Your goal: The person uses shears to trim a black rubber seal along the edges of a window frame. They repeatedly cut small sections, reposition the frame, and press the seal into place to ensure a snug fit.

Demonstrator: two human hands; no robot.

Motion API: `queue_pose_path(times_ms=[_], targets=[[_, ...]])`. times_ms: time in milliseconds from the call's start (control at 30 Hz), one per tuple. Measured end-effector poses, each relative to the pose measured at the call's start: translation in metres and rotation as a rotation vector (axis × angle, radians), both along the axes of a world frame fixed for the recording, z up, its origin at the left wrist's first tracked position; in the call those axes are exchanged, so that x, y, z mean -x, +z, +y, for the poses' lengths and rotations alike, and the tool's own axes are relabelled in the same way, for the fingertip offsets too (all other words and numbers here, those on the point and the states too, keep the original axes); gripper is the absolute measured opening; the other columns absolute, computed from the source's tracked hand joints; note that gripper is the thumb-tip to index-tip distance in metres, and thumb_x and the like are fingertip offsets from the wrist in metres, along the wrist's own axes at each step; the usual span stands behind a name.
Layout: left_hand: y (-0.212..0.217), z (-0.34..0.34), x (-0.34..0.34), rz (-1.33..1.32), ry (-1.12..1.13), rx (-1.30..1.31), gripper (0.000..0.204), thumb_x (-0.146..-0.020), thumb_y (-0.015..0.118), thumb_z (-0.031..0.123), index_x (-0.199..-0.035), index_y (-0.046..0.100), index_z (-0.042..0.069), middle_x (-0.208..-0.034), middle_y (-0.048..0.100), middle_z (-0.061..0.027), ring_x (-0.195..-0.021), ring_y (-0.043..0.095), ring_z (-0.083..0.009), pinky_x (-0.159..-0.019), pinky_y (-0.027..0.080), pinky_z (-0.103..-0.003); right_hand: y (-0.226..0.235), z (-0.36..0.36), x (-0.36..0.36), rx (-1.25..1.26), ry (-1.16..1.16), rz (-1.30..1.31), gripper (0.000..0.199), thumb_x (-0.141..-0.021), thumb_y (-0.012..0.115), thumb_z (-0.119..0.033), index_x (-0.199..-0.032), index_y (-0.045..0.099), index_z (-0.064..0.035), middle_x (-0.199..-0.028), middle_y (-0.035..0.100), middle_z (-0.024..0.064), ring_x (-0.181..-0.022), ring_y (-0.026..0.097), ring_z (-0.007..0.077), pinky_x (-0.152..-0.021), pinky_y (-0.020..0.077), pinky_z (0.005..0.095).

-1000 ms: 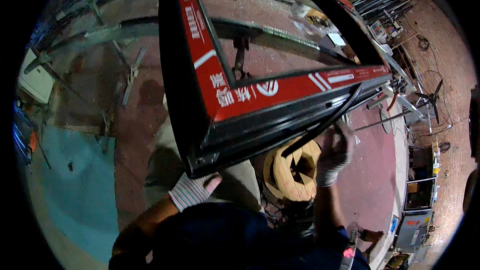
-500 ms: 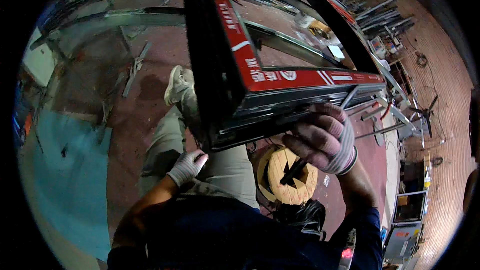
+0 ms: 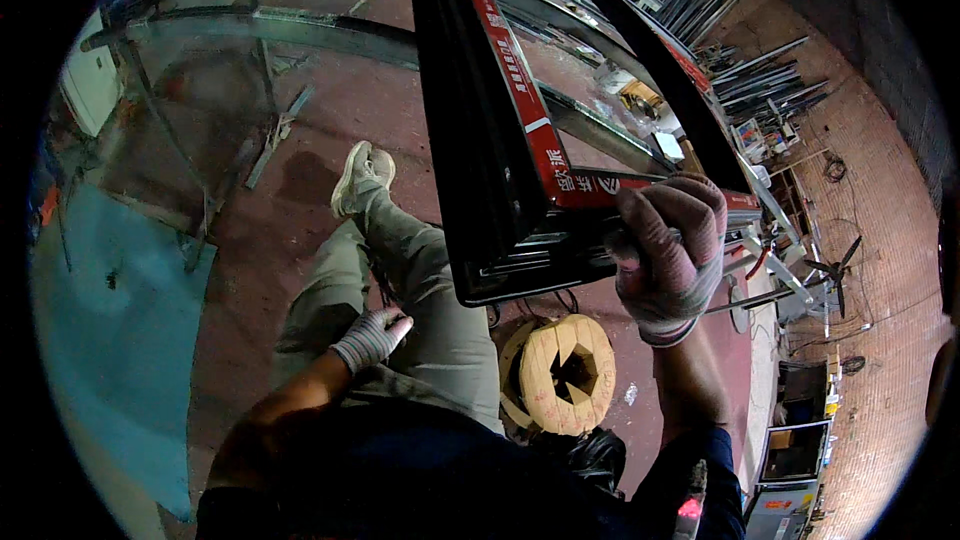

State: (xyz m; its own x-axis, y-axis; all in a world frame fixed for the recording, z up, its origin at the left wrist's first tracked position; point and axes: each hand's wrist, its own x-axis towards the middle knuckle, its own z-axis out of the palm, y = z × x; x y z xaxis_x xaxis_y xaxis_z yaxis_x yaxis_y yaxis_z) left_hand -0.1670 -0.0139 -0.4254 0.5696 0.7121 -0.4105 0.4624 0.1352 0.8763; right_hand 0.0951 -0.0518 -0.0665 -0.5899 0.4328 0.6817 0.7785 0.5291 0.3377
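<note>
A black rectangular frame point(image 3: 490, 230) with red printed tape along its edges stands tilted before me, one corner toward my lap. My right hand point(image 3: 668, 258), in a grey and pink knit glove, is closed at the frame's near edge, over the red tape. Whatever lies inside its curled fingers is hidden. Low over my thighs, my left hand point(image 3: 372, 338) is gloved too, its fingers curled and the thumb pressed against them. It is apart from the frame, and I cannot make out anything in its grip.
A wooden spool point(image 3: 567, 375) stands on the floor right of my legs, beside a black bag point(image 3: 585, 460). A teal sheet point(image 3: 120, 360) covers the floor at left. Long metal bars point(image 3: 330, 35) cross the far side. A black fan point(image 3: 840, 265) is by the brick wall.
My right hand has risen from below the frame's edge onto the taped face; the dark rod-like tool seen in it no longer shows. The frame appears further right. My left hand stays low.
</note>
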Motion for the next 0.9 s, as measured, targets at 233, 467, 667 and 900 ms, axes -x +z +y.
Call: queue_pose_path(times_ms=[233, 467, 667, 900], targets=[[-0.021, 0.0, 0.001, -0.017, 0.026, -0.083, 0.036, -0.098, 0.059, 0.04, -0.098, 0.068, 0.005, -0.076, 0.068, -0.0082, -0.068, 0.063, -0.0211, -0.068, 0.05, -0.036, -0.004, -0.001, 0.003, -0.009, 0.067, 0.123, 0.026, -0.085, 0.075, -0.02, -0.105, 0.068, -0.0048, -0.094, 0.06, 0.0106, -0.086, 0.059, 0.0281, -0.081, 0.0502, 0.0449], [-0.021, 0.002, 0.001, -0.019, 0.007, -0.057, 0.035, -0.098, 0.058, 0.039, -0.092, 0.067, 0.006, -0.07, 0.064, -0.0057, -0.063, 0.06, -0.0179, -0.065, 0.049, -0.034, -0.003, 0.0, -0.001, 0.107, 0.063, 0.087, 0.037, -0.072, 0.081, -0.021, -0.107, 0.07, -0.016, -0.098, 0.059, 0.0035, -0.093, 0.056, 0.0275, -0.088, 0.0467, 0.0492], [-0.013, 0.001, 0.0, -0.04, 0.024, -0.053, 0.034, -0.099, 0.058, 0.038, -0.093, 0.067, 0.006, -0.07, 0.064, -0.0051, -0.062, 0.059, -0.0166, -0.064, 0.049, -0.033, 0.002, -0.003, 0.0, 0.184, 0.045, 0.081, 0.033, -0.072, 0.081, -0.023, -0.102, 0.071, -0.0156, -0.095, 0.058, 0.0031, -0.092, 0.056, 0.0272, -0.091, 0.0455, 0.0515], [-0.014, 0.001, -0.001, -0.068, 0.033, -0.018, 0.034, -0.098, 0.058, 0.037, -0.097, 0.067, 0.005, -0.073, 0.066, -0.0046, -0.065, 0.06, -0.0155, -0.064, 0.05, -0.033, 0.011, 0.0, 0.006, 0.274, 0.028, 0.191, 0.032, -0.068, 0.087, -0.022, -0.092, 0.068, -0.0123, -0.089, 0.058, 0.0043, -0.085, 0.058, 0.0251, -0.085, 0.049, 0.0442]])
